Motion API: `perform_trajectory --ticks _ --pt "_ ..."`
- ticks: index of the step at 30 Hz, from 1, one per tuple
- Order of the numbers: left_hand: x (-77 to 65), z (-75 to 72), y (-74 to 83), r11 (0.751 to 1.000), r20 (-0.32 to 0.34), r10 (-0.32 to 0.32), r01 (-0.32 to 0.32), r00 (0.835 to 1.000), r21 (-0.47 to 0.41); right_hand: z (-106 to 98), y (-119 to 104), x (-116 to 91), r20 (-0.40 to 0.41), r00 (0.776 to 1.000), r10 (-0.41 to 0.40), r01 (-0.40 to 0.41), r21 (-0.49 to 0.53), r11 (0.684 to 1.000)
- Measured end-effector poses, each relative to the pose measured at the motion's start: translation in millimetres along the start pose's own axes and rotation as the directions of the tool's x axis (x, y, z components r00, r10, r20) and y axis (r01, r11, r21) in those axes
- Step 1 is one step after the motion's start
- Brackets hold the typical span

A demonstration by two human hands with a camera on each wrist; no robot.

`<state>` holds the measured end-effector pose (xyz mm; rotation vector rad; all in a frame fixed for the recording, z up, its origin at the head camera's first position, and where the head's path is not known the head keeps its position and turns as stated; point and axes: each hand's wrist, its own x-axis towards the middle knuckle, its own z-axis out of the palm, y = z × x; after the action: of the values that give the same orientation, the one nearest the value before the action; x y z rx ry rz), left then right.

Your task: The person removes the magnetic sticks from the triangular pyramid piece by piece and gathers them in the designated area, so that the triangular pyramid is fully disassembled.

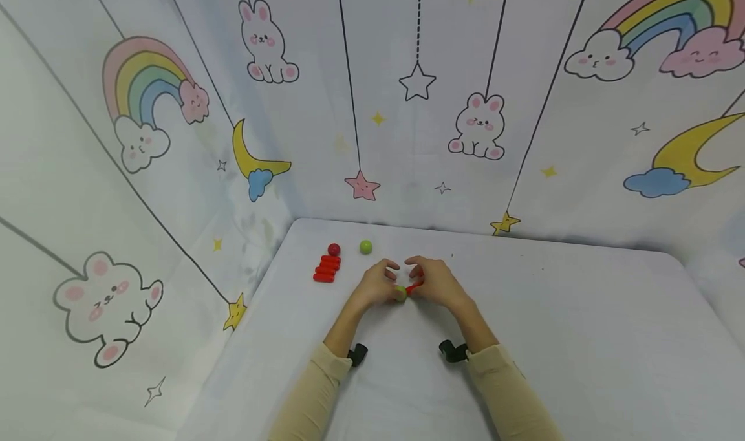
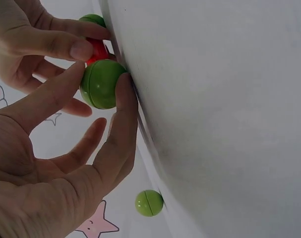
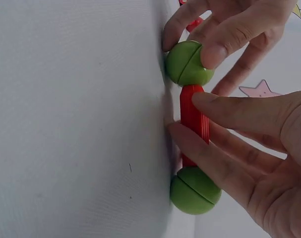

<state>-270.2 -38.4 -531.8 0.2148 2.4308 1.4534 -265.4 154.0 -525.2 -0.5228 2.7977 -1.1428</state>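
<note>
My left hand (image 1: 377, 284) pinches a green ball (image 2: 100, 85) between thumb and fingertip. Thumb and fingers of my right hand (image 1: 438, 283) grip a red rod (image 3: 191, 119) at its middle. One end of the rod meets the green ball in my left hand, and a second green ball (image 3: 196, 191) sits on its other end. Both hands are low over the white table, the fingertips of one close to those of the other. In the head view the right fingers hide most of the rod and the second ball.
Several red rods (image 1: 326, 269) lie in a row at the table's back left, with a red ball (image 1: 334, 249) just behind them. Another green ball (image 1: 365, 247) rests to their right, near the back edge. A patterned white curtain (image 1: 407, 143) rises behind the table (image 1: 582, 337).
</note>
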Motion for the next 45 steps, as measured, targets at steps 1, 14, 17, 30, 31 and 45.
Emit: perform_trajectory --ticks 1,14,17,30,31,45 --pt "0.7 0.6 -0.8 1.0 -0.001 0.002 -0.002 1.0 0.006 0 0 0 0.002 1.0 0.0 0.0 0.007 1.0" --pt "-1.8 -4.4 1.8 0.994 -0.009 0.009 -0.008 1.0 0.111 4 3 -1 0.006 0.998 0.063 -0.063 0.027 0.998" --pt "-2.7 -7.3 2.1 0.994 0.014 0.002 -0.003 1.0 0.113 3 4 -1 0.015 0.998 0.069 -0.069 0.04 0.997" --pt "-2.8 -17.2 0.5 0.999 0.149 0.005 -0.013 0.989 0.053 5 4 -1 0.051 0.997 0.05 -0.055 0.091 0.994" --pt "-2.9 -18.2 0.4 0.999 0.157 0.001 -0.009 0.988 0.05 5 4 -1 0.054 0.997 0.049 -0.054 0.098 0.994" --pt "-6.4 -41.9 -3.3 1.0 0.116 -0.005 0.006 0.993 -0.008 -3 4 -1 0.077 0.996 0.044 -0.05 0.081 0.995"
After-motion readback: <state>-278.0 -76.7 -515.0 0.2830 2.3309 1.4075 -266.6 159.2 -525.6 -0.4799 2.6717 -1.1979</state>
